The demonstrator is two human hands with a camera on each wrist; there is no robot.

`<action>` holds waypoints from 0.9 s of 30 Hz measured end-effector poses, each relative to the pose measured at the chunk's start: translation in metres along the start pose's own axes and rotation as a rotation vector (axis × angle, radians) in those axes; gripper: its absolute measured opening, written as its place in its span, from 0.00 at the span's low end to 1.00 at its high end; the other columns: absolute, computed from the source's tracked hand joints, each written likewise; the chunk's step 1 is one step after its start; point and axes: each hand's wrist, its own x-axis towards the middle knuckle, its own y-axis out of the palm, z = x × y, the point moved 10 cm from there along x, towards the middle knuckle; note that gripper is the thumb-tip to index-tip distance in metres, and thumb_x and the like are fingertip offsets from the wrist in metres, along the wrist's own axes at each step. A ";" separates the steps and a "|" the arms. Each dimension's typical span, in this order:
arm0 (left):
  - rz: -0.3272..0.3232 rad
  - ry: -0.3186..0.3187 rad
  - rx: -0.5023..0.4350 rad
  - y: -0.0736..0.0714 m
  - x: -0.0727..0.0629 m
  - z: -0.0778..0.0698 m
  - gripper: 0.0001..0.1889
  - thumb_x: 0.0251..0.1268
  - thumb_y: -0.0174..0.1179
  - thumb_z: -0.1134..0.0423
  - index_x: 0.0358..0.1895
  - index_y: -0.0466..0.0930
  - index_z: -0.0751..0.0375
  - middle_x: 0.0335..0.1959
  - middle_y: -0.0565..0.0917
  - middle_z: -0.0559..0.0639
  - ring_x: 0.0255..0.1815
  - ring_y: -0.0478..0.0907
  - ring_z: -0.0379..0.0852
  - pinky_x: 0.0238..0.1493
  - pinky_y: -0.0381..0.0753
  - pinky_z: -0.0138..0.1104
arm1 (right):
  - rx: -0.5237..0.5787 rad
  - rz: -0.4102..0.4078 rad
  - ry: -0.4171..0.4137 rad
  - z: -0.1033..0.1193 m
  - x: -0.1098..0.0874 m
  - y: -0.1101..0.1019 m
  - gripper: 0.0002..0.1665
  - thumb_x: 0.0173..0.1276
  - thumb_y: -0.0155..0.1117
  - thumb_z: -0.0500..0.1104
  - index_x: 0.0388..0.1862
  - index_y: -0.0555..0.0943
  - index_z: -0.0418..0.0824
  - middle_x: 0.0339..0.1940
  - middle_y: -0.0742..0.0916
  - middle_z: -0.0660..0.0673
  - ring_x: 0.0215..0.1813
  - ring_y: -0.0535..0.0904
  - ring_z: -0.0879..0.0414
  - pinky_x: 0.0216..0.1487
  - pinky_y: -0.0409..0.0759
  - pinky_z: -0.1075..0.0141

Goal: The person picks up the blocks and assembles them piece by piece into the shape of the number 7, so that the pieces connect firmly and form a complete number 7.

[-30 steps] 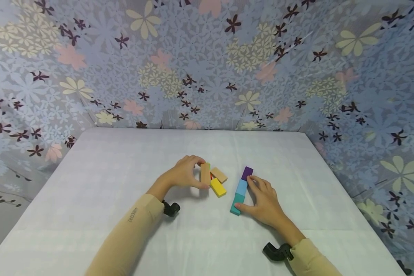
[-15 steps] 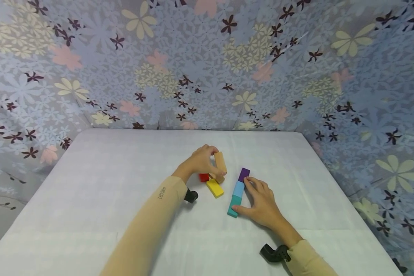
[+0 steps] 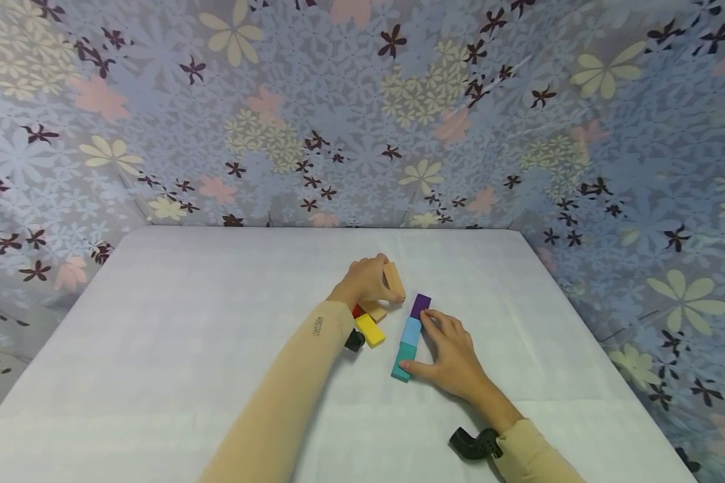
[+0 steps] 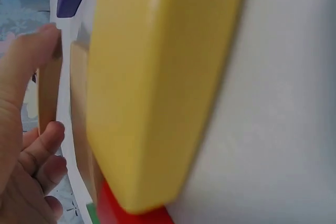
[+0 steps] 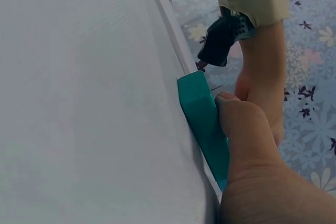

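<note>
In the head view, my left hand (image 3: 365, 278) pinches a plain wooden block (image 3: 394, 280) between thumb and fingers, and the left wrist view shows the same wooden block (image 4: 50, 90). To its right, a purple block (image 3: 421, 305), a light blue block (image 3: 411, 331) and a teal block (image 3: 402, 365) lie end to end in a slanting row. My right hand (image 3: 453, 355) spreads along that row. Its thumb touches the teal block (image 5: 202, 121); the index fingertip is by the joint of purple and light blue.
Near the left wrist lie a yellow block (image 3: 370, 330), another wooden block (image 3: 374, 310) and a partly covered red block (image 3: 357, 310). A bit of a green block (image 4: 92, 213) shows beneath them. White cloth (image 3: 217, 302) covers the table; floral fabric (image 3: 338, 114) hangs behind.
My left hand has carried the wooden block rightward and farther back, from the loose pile toward the purple end of the row. My right hand stays at the row.
</note>
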 end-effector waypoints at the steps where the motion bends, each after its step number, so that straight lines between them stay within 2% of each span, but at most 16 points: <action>1: 0.013 -0.012 0.008 0.002 0.000 0.000 0.51 0.48 0.72 0.34 0.72 0.63 0.57 0.62 0.78 0.53 0.62 0.73 0.53 0.69 0.67 0.45 | -0.001 0.000 -0.001 0.000 0.000 0.000 0.64 0.52 0.69 0.75 0.78 0.61 0.39 0.78 0.64 0.43 0.77 0.55 0.42 0.72 0.53 0.38; 6: 0.085 -0.076 0.030 0.011 0.001 -0.001 0.51 0.54 0.69 0.37 0.78 0.57 0.55 0.72 0.70 0.54 0.72 0.64 0.56 0.74 0.63 0.48 | 0.011 0.003 -0.006 0.002 -0.001 0.000 0.65 0.52 0.69 0.75 0.78 0.61 0.40 0.78 0.64 0.43 0.77 0.55 0.41 0.72 0.53 0.38; 8: 0.086 -0.069 0.036 0.012 0.001 -0.003 0.49 0.57 0.68 0.39 0.78 0.57 0.54 0.71 0.72 0.53 0.71 0.65 0.55 0.73 0.64 0.48 | 0.013 0.004 -0.009 0.002 -0.001 -0.001 0.65 0.51 0.69 0.75 0.78 0.60 0.40 0.78 0.64 0.43 0.77 0.55 0.42 0.72 0.53 0.39; 14: 0.000 0.032 0.053 0.009 0.002 -0.015 0.35 0.65 0.64 0.45 0.74 0.67 0.49 0.61 0.78 0.54 0.60 0.69 0.53 0.66 0.66 0.47 | 0.005 0.004 -0.016 0.001 -0.001 -0.001 0.65 0.51 0.69 0.75 0.78 0.60 0.40 0.79 0.63 0.43 0.77 0.54 0.42 0.73 0.53 0.39; 17: -0.003 0.030 0.052 0.012 0.003 -0.017 0.32 0.71 0.57 0.45 0.75 0.65 0.48 0.67 0.74 0.56 0.63 0.68 0.54 0.68 0.65 0.48 | 0.005 0.010 -0.009 0.001 0.000 -0.001 0.66 0.51 0.68 0.76 0.79 0.60 0.40 0.79 0.63 0.43 0.78 0.54 0.42 0.73 0.52 0.38; 21: 0.017 -0.007 0.081 0.019 0.005 -0.020 0.28 0.78 0.45 0.47 0.78 0.58 0.43 0.73 0.67 0.53 0.66 0.65 0.53 0.69 0.65 0.47 | 0.003 0.012 -0.006 0.002 0.000 -0.002 0.66 0.51 0.68 0.76 0.79 0.60 0.41 0.79 0.63 0.43 0.78 0.54 0.42 0.73 0.52 0.38; 27: -0.100 -0.001 0.037 0.020 0.008 -0.028 0.24 0.78 0.48 0.50 0.74 0.66 0.46 0.67 0.76 0.49 0.55 0.67 0.48 0.63 0.68 0.44 | 0.004 -0.001 -0.024 0.003 -0.001 -0.003 0.65 0.51 0.69 0.75 0.78 0.61 0.40 0.78 0.64 0.43 0.77 0.55 0.42 0.72 0.54 0.39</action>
